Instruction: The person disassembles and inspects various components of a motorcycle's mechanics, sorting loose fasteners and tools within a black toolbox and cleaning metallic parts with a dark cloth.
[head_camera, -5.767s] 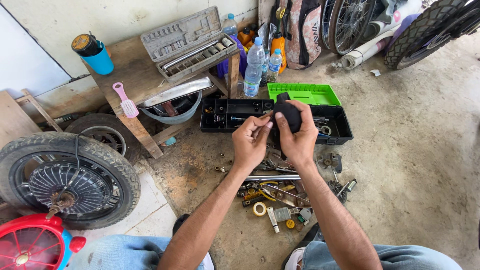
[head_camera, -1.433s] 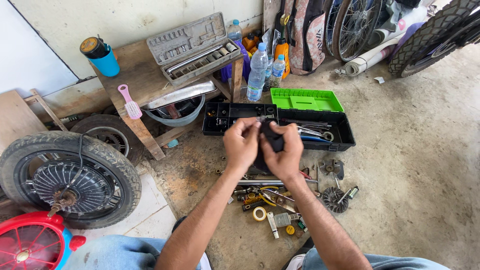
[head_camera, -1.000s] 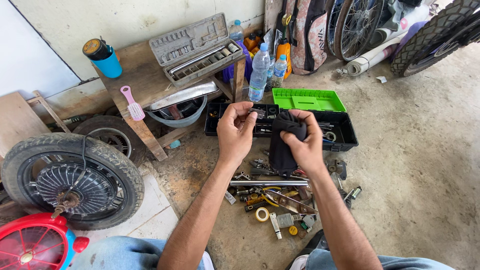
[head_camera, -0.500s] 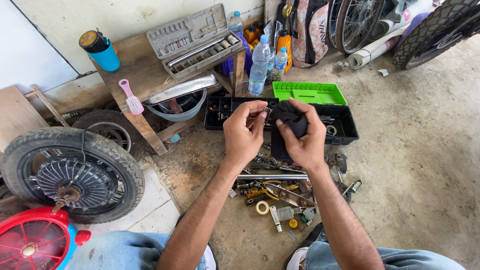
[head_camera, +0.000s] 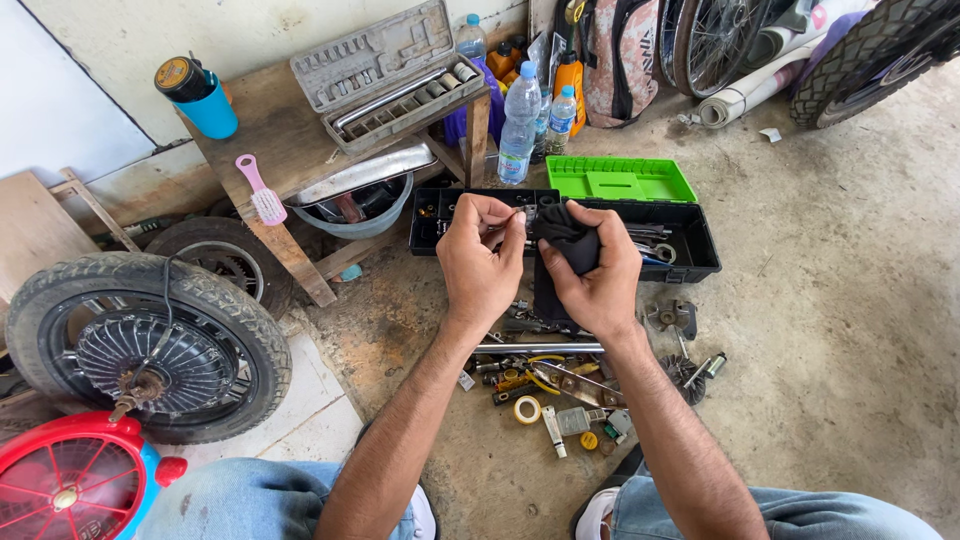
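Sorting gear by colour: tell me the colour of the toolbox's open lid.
Bright green; the lid of the black toolbox shows clearly in the head view.

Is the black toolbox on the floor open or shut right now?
Open. The black toolbox has its green lid swung back flat behind it, and tools show inside the tray past the right hand.

Your left hand (head_camera: 480, 262) and right hand (head_camera: 598, 280) sit side by side above the toolbox (head_camera: 690, 235) on the floor, cloth (head_camera: 566, 232) in the right. Loose tools (head_camera: 560, 385) lie between toolbox and your knees. Lift-out tray (head_camera: 620, 180) behind the toolbox, bottles (head_camera: 520, 125) left of it. Table (head_camera: 270, 140) far left carries socket set (head_camera: 385, 70) and brush (head_camera: 262, 192). Wheel (head_camera: 140, 345) left of you.
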